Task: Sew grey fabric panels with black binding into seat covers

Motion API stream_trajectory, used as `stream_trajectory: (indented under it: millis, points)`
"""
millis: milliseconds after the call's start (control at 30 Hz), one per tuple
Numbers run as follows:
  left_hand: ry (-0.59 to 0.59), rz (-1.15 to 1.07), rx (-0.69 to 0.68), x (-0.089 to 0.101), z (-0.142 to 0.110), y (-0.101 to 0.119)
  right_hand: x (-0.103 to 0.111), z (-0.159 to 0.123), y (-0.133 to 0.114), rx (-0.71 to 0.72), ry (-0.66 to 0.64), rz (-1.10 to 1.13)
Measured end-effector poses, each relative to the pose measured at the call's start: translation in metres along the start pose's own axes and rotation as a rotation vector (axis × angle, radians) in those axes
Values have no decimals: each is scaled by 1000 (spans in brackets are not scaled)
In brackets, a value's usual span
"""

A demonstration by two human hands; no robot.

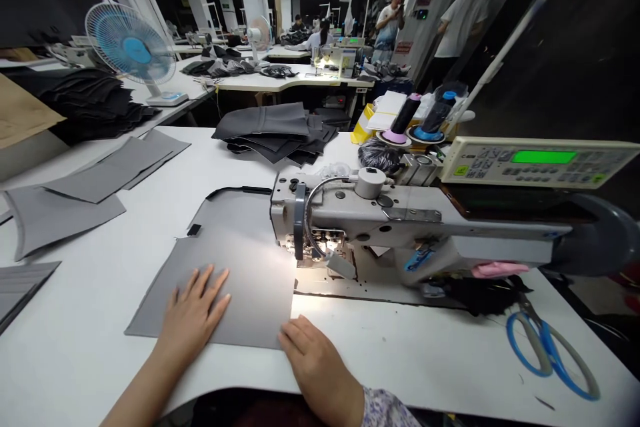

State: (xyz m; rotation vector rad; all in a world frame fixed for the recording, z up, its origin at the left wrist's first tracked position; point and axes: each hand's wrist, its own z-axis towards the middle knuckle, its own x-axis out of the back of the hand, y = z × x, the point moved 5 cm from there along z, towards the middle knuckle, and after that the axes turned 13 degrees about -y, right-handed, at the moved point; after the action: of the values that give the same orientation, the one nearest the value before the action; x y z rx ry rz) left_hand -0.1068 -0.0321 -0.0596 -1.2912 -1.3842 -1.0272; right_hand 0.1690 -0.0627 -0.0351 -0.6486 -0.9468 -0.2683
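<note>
A grey fabric panel (253,280) lies flat on the white table, its right edge running under the head of the sewing machine (365,210). Black trim shows along the panel's far edge, and a small black tab (194,231) sits on its left side. My left hand (193,310) rests on the panel with fingers spread. At the near right corner my right hand (317,363) has its fingers together, pinching the panel's edge; the thumb is hidden. A lamp lights the machine's needle area, where the panel's edge is partly covered.
Blue-handled scissors (550,353) lie at the right. Stacked dark panels (270,130) stand behind the machine, with loose grey panels (100,173) at the left. Thread cones (405,117) and a control panel (545,160) are above the machine. A fan (135,50) and several people are farther back.
</note>
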Motion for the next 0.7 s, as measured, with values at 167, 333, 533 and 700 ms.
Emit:
stream_trajectory:
  millis: [167,333,533,700]
  points:
    - [-12,-6,57,2,8,-7,1,3,4,-15,15,-10]
    - [0,0,61,7,19,3,0,10,17,-26,0,-19]
    - [-15,11,76,12,38,4,6,25,31,-55,-92,22]
    - [-23,8,60,18,60,5,6,37,43,-57,-142,-22]
